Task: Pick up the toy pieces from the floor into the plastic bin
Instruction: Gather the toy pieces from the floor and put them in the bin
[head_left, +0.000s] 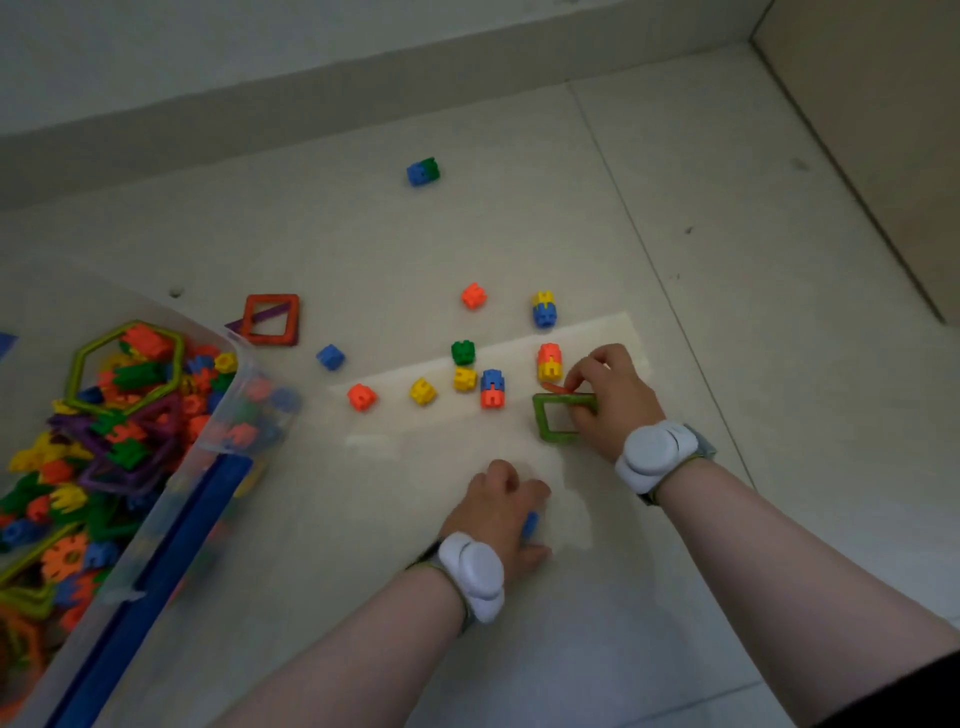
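The plastic bin (236, 415) sits at my far left, already heaped with bright toy pieces. Just beside its rim an orange square frame (272, 319) lies flat over a purple strip. Further right, small interlocking cubes are scattered on the floor (649, 182): a blue cube (330, 357), an orange cube (361, 397), a yellow cube (423, 391), and more beyond them. They look like hard, light plastic with notched faces, so I judge a pinch across two opposite sides should hold without slipping.

My left hand (501, 512) is curled closed near the floor with a blue piece (531, 524) showing between the fingers; I seem to hold it. My right hand (613, 397) pinches the green square frame (558, 418) at its right edge, with something thin and orange (557, 388) beside my fingertips. The frame looks stiff and thin, lying flat, so lifting one bar edge first seems the best way to take it.
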